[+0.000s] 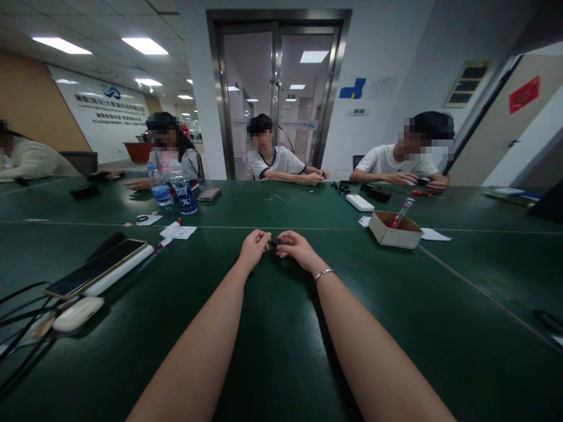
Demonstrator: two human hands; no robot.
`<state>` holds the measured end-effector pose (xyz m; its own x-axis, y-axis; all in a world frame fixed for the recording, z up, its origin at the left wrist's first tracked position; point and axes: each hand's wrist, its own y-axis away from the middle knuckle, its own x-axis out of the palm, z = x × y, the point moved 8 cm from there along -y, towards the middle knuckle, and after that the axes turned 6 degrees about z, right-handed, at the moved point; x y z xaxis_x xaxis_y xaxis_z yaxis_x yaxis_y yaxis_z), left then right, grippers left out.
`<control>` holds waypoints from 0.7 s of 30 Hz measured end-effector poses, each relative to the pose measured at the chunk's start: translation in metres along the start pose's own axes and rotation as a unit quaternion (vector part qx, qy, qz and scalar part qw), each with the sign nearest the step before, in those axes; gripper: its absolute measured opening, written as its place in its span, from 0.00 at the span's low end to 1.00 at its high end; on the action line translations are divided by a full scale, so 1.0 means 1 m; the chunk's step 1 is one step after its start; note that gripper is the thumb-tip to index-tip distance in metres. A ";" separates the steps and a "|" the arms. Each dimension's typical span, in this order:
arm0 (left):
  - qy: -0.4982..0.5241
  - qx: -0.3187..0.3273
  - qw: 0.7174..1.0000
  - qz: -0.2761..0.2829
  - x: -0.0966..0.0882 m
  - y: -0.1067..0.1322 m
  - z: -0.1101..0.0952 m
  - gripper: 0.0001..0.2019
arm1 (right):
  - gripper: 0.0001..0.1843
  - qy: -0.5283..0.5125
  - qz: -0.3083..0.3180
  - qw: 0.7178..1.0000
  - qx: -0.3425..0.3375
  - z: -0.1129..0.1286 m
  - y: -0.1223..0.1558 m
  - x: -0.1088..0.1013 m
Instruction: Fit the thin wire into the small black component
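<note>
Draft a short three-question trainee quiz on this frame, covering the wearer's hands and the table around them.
1. True or false: the left hand and the right hand both pinch the small dark object between them.
2. Which of the wearer's wrists has the bracelet? A: left. B: right. C: neither.
3. Fill in: the red-capped tube leans out of the open ____ box.
Key: 1 true; 2 B; 3 cardboard.
</note>
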<state>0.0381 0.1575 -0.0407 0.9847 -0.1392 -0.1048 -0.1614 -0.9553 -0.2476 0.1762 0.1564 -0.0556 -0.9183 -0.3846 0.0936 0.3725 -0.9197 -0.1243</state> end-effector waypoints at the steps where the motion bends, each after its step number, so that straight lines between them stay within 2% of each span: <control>1: 0.002 0.001 1.000 0.003 0.000 0.000 -0.001 0.19 | 0.17 0.037 0.004 0.999 0.004 0.000 -0.001 0.002; 5: -0.013 -0.006 1.000 0.026 0.003 -0.001 0.002 0.22 | 0.17 0.184 -0.007 0.983 0.017 -0.001 -0.002 0.008; 9: -0.061 -0.012 0.996 0.057 0.009 -0.003 0.010 0.23 | 0.15 0.264 -0.029 0.963 0.042 0.000 0.000 0.008; 12: -0.083 -0.018 0.995 0.059 0.011 -0.002 0.015 0.24 | 0.15 0.236 -0.013 0.970 0.049 0.004 0.003 0.013; 17: -0.101 -0.037 0.993 0.051 0.012 0.001 0.015 0.23 | 0.19 0.108 0.037 0.993 0.021 0.009 0.003 0.030; 19: -0.121 -0.059 0.990 0.047 0.011 -0.001 0.007 0.22 | 0.17 0.088 0.037 0.995 0.022 0.006 0.001 0.033; 21: -0.172 -0.097 0.980 0.038 0.009 -0.003 -0.011 0.22 | 0.16 0.078 0.033 0.996 0.018 0.003 -0.002 0.033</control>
<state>0.0483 0.1569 -0.0307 0.8843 -0.1478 -0.4428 -0.1855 -0.9817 -0.0429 0.1456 0.1449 -0.0495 -0.8999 -0.4307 -0.0685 0.4355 -0.8958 -0.0885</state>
